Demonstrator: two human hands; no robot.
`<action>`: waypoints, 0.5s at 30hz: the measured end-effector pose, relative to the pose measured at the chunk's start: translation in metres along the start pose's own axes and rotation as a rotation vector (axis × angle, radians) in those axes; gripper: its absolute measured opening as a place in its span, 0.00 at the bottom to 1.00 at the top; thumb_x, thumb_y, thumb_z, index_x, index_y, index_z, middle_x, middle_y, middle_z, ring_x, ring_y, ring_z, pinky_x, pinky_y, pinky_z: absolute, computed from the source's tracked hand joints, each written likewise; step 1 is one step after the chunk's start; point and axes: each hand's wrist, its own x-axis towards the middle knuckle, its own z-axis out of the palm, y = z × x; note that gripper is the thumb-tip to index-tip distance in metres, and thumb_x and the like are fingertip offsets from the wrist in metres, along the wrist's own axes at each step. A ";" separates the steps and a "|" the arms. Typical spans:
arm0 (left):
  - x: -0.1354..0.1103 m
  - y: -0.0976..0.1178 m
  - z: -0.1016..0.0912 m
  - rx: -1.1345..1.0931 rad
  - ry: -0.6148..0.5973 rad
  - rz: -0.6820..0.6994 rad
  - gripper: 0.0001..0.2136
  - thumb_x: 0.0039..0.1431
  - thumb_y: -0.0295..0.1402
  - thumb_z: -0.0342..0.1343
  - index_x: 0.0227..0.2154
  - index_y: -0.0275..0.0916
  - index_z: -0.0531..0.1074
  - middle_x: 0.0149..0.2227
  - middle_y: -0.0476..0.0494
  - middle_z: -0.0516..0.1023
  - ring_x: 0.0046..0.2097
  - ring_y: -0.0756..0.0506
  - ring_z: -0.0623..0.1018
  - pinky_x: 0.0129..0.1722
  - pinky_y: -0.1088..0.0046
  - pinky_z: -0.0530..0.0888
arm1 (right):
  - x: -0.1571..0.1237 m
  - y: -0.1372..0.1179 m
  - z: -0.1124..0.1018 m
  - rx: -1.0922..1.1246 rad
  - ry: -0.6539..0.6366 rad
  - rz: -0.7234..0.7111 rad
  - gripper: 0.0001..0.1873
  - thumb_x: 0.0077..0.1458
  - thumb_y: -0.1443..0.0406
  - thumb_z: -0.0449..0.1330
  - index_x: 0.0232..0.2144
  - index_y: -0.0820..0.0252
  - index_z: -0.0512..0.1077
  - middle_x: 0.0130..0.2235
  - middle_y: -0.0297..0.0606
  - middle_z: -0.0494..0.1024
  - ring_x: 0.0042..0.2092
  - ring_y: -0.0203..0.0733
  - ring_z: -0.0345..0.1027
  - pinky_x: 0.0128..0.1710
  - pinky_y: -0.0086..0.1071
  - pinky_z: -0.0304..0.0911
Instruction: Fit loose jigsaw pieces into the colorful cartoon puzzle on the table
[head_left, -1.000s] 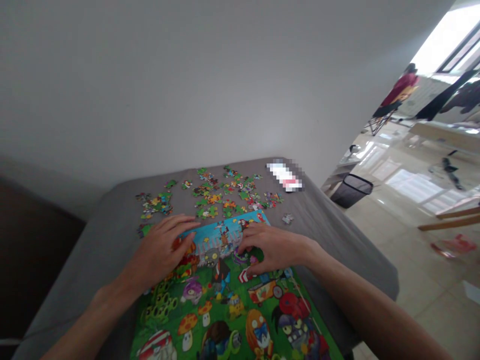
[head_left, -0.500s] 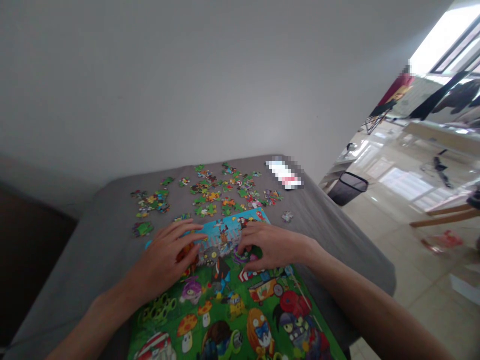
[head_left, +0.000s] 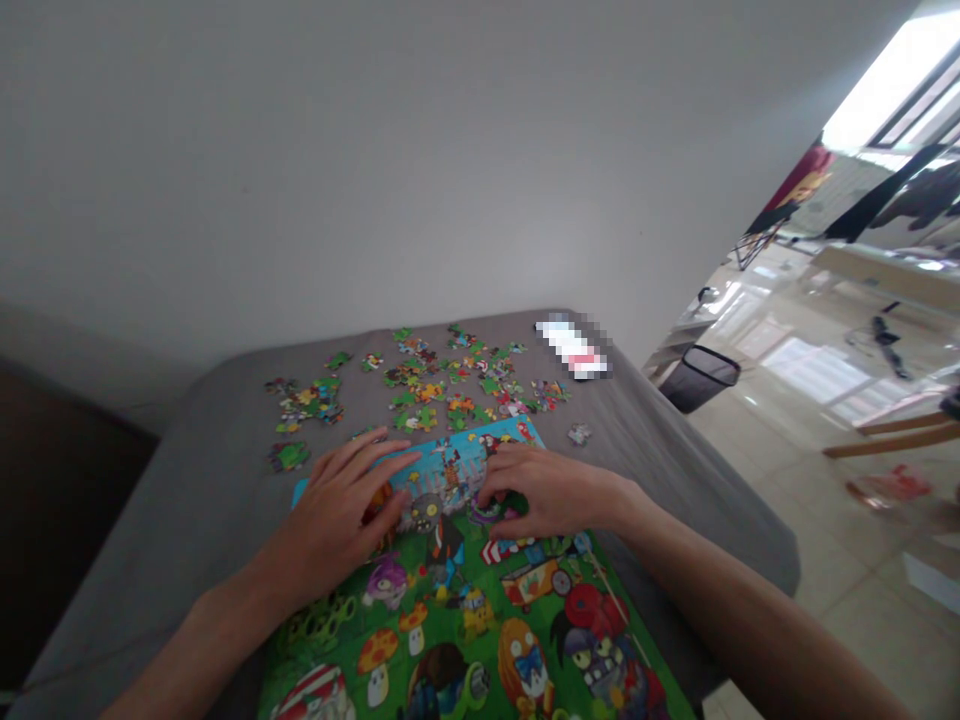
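Observation:
A puzzle board [head_left: 457, 620] printed with cartoon plants and zombies on green lies in front of me, its far strip light blue. My left hand [head_left: 341, 510] rests on the board's upper left with the fingers spread, holding nothing. Over the upper right part, my right hand [head_left: 544, 490] is curled, thumb and fingers around a purple and green puzzle piece [head_left: 496, 508] at the board's surface. The fingers partly hide this piece. Beyond the board, loose puzzle pieces [head_left: 416, 392] are scattered in clusters.
A grey cloth covers the table [head_left: 202, 440], which stands against a pale wall [head_left: 420, 170]. A pixelated phone [head_left: 571, 346] lies at the far right corner. One loose piece [head_left: 579, 434] sits right of the board. On the floor stands a dark bin [head_left: 697, 380].
The view has shifted slightly. My right fingers have moved a little at the piece, and less pink shows between them. My left hand stays on the board.

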 end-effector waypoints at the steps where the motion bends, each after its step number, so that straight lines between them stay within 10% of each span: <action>1: 0.000 -0.002 0.000 -0.003 0.002 -0.012 0.27 0.79 0.57 0.43 0.64 0.50 0.78 0.64 0.41 0.82 0.70 0.31 0.74 0.68 0.43 0.72 | 0.000 0.000 0.000 0.003 0.002 -0.001 0.12 0.64 0.59 0.73 0.47 0.59 0.83 0.46 0.44 0.85 0.54 0.50 0.77 0.63 0.46 0.67; 15: -0.003 -0.007 0.007 0.065 -0.107 -0.216 0.35 0.75 0.65 0.37 0.68 0.52 0.74 0.72 0.40 0.74 0.75 0.26 0.66 0.69 0.35 0.68 | 0.000 -0.002 0.010 -0.022 0.124 -0.099 0.29 0.70 0.48 0.67 0.65 0.57 0.78 0.66 0.49 0.77 0.68 0.55 0.66 0.73 0.52 0.58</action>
